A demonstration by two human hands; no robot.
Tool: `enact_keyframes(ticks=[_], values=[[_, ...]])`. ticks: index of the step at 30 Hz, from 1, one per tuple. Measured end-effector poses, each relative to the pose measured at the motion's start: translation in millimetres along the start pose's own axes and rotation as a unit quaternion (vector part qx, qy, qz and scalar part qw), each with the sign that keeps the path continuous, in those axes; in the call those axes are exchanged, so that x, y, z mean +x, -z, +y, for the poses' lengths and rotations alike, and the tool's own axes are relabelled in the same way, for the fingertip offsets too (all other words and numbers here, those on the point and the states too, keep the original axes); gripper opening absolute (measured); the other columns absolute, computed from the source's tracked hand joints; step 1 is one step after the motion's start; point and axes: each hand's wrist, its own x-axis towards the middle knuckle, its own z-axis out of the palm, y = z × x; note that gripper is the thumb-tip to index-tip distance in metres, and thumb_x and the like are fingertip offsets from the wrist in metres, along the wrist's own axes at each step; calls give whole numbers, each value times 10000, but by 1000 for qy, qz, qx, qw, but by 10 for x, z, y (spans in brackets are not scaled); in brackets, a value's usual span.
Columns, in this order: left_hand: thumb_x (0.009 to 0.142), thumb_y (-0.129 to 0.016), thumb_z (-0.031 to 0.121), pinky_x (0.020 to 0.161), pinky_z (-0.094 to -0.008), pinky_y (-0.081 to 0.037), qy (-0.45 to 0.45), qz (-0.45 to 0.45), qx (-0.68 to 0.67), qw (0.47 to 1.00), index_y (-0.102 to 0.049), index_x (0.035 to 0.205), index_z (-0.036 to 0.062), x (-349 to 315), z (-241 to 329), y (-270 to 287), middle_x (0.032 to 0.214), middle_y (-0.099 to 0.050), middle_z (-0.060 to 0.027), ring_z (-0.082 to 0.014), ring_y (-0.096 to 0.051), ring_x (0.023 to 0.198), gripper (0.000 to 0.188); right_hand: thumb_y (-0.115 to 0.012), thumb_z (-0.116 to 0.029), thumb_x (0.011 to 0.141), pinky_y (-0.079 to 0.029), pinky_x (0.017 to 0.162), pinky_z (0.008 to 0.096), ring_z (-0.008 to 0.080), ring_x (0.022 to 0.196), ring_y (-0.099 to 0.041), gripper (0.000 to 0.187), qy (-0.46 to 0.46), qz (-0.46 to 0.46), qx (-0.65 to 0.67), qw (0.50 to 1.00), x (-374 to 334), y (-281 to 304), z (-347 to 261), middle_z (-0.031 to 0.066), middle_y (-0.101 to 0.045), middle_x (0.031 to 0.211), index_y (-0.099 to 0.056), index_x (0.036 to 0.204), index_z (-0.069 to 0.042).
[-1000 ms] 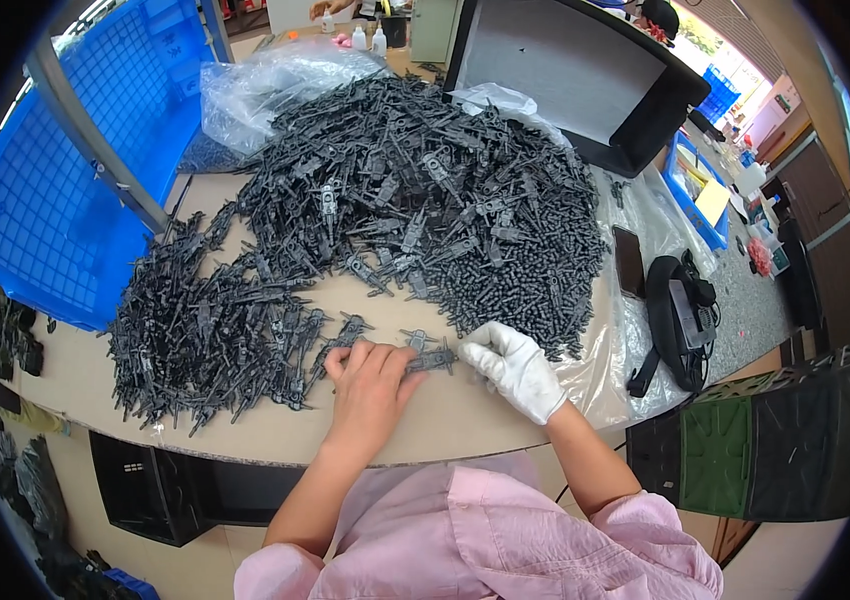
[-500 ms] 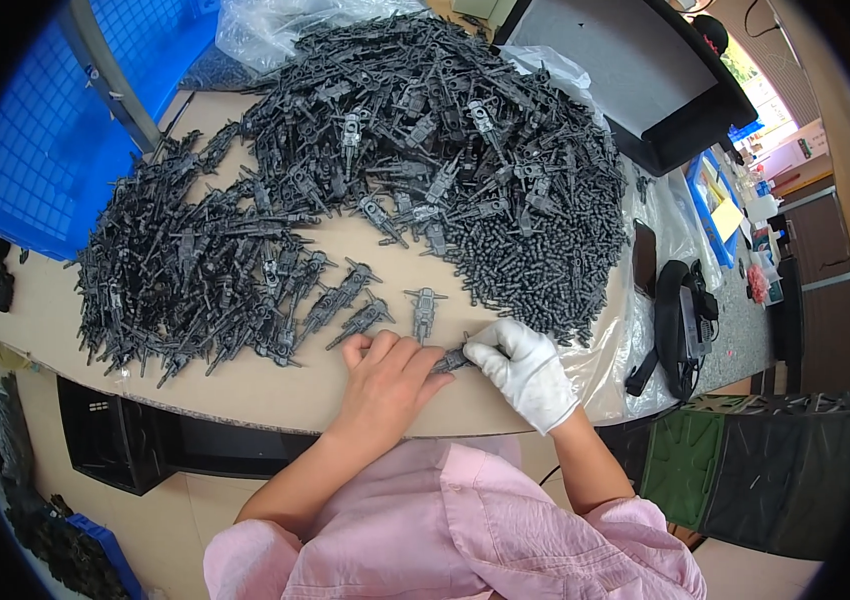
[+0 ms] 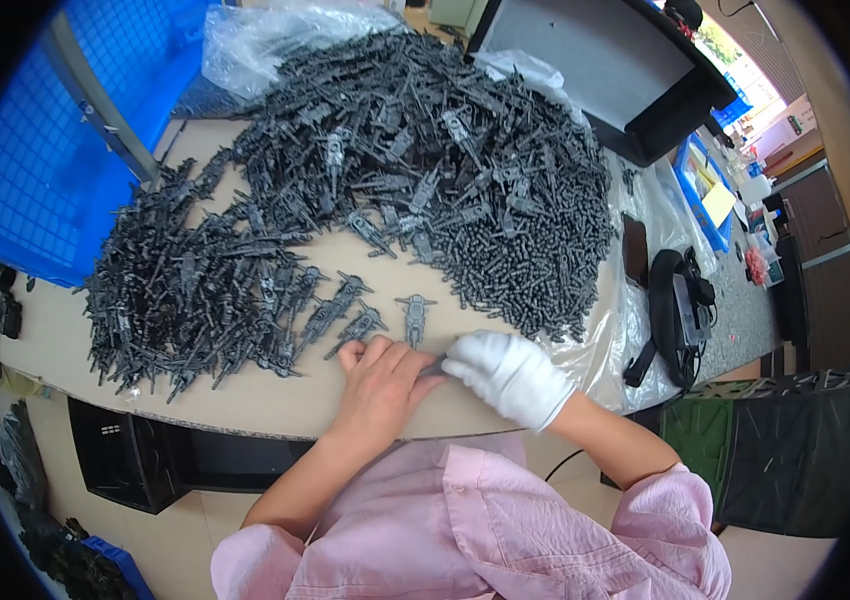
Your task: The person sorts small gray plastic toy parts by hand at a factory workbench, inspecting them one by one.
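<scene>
Presently: one small part [image 3: 433, 367], its visible sliver slanting up rightward, full axis hidden. Dark grey; pinched between bare left hand [image 3: 382, 386] and gloved right hand [image 3: 511, 378], near the front edge of the table [image 3: 275, 404].

The place looked like a workshop or small factory floor. Its table [image 3: 275, 402] bore a great heap of dark, much-alike parts [image 3: 385, 130] (far more than any household would keep), with a mass of bead-like pieces [image 3: 535, 275] toward the table's right side. A big blue crate [image 3: 55, 170] stood left of the table, a black box [image 3: 585, 60] rose at its back right, and dark crates [image 3: 785, 460] sat off its near right corner. Clear plastic sheeting [image 3: 617, 350] covered the table's right edge.
</scene>
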Motion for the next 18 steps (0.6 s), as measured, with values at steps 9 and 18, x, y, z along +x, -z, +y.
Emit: enact_keyframes(ticks=[9, 18], values=[[805, -854, 371, 938, -454, -314, 40, 29, 87, 995, -694, 1032, 106, 256, -20, 390, 1024, -639, -48, -265, -552, 1028, 384, -641, -237, 989, -547, 743, 519, 404, 862, -661, 166, -66, 106, -181, 976, 377, 127, 172, 177, -625, 961, -615, 1042, -82], [814, -807, 267, 921, -466, -331, 37, 25, 124, 991, -697, 999, 82, 693, -240, 168, 971, -700, -76, -289, -609, 977, 284, -623, -180, 894, -552, 663, 473, 346, 774, -674, 134, 43, 69, -253, 964, 350, 52, 147, 156, -622, 859, -611, 980, -77]])
